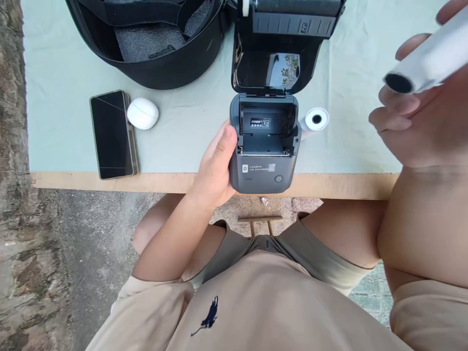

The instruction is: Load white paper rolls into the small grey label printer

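left hand (216, 168) is wrapped round the side of the printer (252, 178), and way off to its right the right hand (420, 130) loosely cups the roll (440, 56), slantwise, 1 hollow end pointing roughly back at the printer's bay (268, 143)

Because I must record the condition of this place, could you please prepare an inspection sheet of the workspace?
Surface: table with pale green cover and wooden edge.
Job's things: dark grey printer, lid open; white roll; smaller roll right beside the printer.
Clutter: phone, near end over the wooden edge; white rounded object beside it; open black case.
Hands: left hand grips the printer's side; right hand holds the white roll.
Cables: nothing seen.
Surroundings: rough stone at left, grey floor.
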Demonstrator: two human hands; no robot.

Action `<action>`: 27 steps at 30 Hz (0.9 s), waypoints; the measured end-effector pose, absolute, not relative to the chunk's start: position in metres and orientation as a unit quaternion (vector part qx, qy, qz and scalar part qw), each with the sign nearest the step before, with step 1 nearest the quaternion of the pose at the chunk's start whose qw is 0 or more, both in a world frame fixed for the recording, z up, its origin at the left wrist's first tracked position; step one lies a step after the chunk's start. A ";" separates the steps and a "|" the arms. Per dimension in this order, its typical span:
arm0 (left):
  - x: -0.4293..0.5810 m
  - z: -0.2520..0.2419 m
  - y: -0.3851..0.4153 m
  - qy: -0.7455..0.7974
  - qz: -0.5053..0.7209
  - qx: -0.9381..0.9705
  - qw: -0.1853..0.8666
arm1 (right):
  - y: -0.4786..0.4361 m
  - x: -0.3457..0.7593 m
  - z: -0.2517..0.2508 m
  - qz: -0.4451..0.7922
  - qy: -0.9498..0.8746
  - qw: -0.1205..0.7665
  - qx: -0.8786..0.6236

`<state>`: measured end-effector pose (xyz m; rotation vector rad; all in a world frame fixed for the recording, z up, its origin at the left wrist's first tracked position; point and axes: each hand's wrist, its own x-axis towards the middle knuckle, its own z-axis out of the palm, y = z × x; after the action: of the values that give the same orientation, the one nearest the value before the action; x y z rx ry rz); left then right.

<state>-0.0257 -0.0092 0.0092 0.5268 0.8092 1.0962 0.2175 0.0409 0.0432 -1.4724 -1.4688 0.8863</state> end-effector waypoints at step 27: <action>-0.031 0.010 -0.010 0.342 0.522 0.245 0.742 | -0.002 0.179 0.044 0.067 -0.816 0.230 -0.527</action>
<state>-0.0312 -0.0095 0.0100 0.5376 0.7494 1.1445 0.1785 -0.0019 0.0443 -1.4488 -2.2438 0.1832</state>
